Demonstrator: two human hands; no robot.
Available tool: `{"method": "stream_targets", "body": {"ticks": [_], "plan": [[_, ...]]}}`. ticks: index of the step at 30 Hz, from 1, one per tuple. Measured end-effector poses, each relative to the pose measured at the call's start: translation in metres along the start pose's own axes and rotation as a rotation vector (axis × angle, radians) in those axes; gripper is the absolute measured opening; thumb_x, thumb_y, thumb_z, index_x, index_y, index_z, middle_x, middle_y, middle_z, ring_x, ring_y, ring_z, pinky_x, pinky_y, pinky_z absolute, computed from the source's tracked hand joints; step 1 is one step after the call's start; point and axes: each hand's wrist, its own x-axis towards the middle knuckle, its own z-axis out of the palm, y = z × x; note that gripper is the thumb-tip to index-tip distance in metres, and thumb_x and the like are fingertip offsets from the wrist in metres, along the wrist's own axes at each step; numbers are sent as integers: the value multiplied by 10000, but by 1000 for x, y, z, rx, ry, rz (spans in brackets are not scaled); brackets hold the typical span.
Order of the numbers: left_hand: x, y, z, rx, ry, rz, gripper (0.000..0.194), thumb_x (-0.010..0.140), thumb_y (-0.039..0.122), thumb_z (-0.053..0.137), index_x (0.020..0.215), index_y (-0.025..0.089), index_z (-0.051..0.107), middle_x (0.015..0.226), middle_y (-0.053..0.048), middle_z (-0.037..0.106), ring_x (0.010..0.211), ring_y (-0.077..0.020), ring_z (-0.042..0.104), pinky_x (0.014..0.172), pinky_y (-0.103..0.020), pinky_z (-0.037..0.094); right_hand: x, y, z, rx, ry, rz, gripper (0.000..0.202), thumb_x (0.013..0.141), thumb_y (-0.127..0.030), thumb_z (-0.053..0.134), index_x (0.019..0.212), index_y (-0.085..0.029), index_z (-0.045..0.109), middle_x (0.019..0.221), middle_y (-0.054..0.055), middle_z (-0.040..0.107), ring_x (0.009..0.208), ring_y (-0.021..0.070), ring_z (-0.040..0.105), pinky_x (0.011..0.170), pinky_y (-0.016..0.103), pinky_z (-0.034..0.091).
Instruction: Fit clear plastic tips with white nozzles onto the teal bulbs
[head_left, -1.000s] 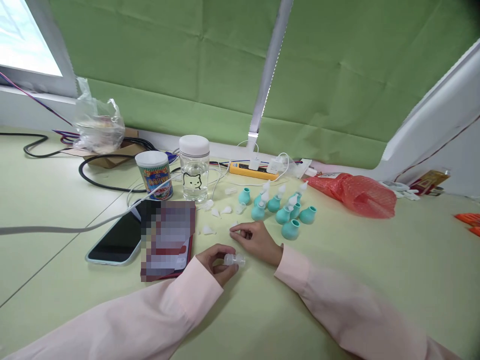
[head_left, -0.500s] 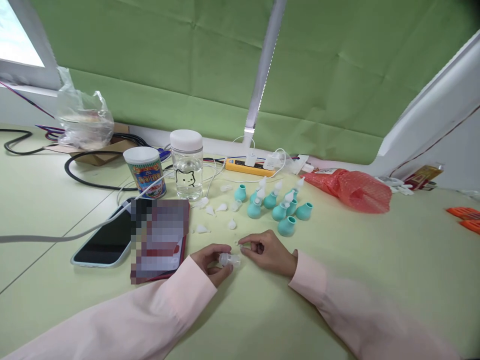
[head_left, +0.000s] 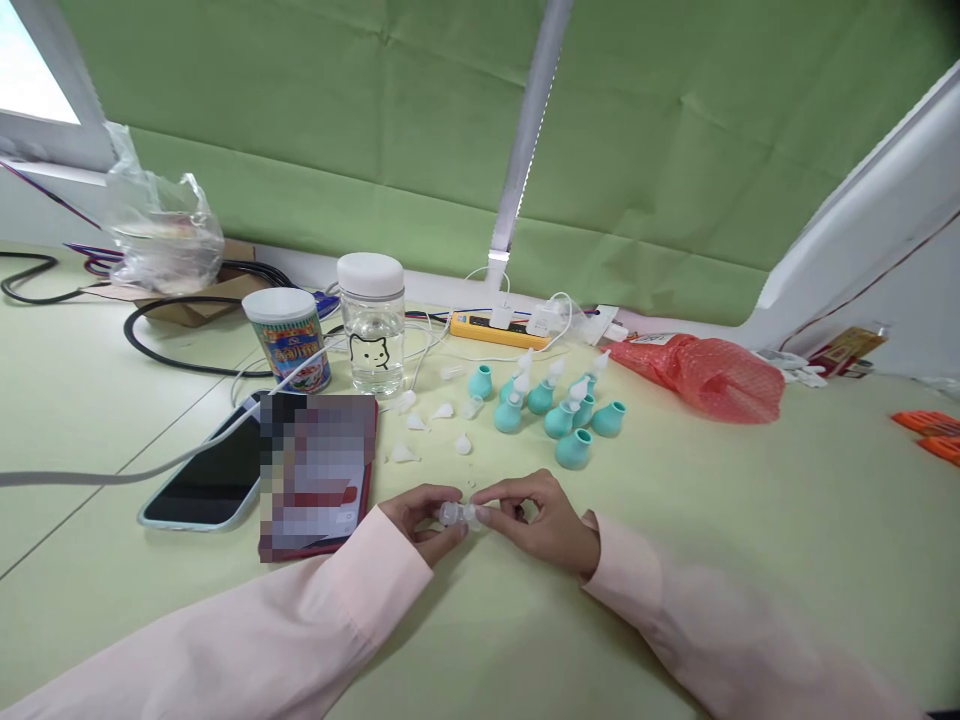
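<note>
Between thumb and fingers, my left hand (head_left: 424, 522) grips a clear plastic connector (head_left: 452, 514) just above the table. My right hand (head_left: 536, 515) is closed in a pinch at the connector's right end, on a small translucent piece too small to make out fully. A tiny clear ring (head_left: 471, 484) lies just beyond my fingertips. Farther off are several loose white nozzle tips (head_left: 463, 444) and clear connectors (head_left: 472, 407). To their right stand several teal rubber bulbs (head_left: 574, 450), some topped with white tips, others with bare open necks.
On the left lie a red-edged phone (head_left: 322, 480) and a black-screened phone (head_left: 206, 480), crossed by a grey cable (head_left: 157, 465). Behind them stand a printed can (head_left: 289, 340) and a water bottle (head_left: 373, 330). A yellow power strip (head_left: 480, 328) and red bubble wrap (head_left: 705, 375) lie at the back.
My right hand has moved left and slightly down, bringing its small piece against the right end of the connector. My left hand has stayed nearly in place, still holding the connector.
</note>
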Motion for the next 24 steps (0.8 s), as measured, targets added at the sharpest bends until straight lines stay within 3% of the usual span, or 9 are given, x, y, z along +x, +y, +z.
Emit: {"method": "stream_targets", "body": {"ticks": [4,11,16,21,24], "plan": [[0,0,0,8,-1,2,248,490,207,727,712,132,648,580,-15,619,566,-132,567,445,-171,447,-1,6,3,-37,22,-92,206,746,-271,556,802,-125,691,413,-38,464,377,49,345,401,176,327],[1,-2,-1,7,-4,7,265,492,235,736,720,129,653,582,-18,633,554,-134,573,468,-193,475,-3,10,2,-331,65,-504,208,789,-187,506,954,-156,629,422,-38,522,382,76,428,428,206,322],[0,1,-1,6,-11,1,289,492,270,748,728,130,658,568,-14,636,543,-144,594,500,-222,507,-6,12,3,-399,56,-559,350,756,-189,541,1103,-156,504,383,-88,467,356,74,416,424,201,320],[-1,4,-1,8,-20,-12,285,499,292,754,717,133,665,591,-25,659,505,-147,609,501,-236,523,-6,13,2,-610,65,-651,343,760,-172,525,1100,-146,487,425,-62,494,377,94,413,402,230,263],[-3,6,0,14,-25,-9,270,493,284,759,699,134,669,604,-33,670,532,-158,622,514,-232,528,-5,14,3,-601,83,-665,334,752,-159,519,1084,-156,492,411,-70,475,370,92,399,396,229,250]]}}
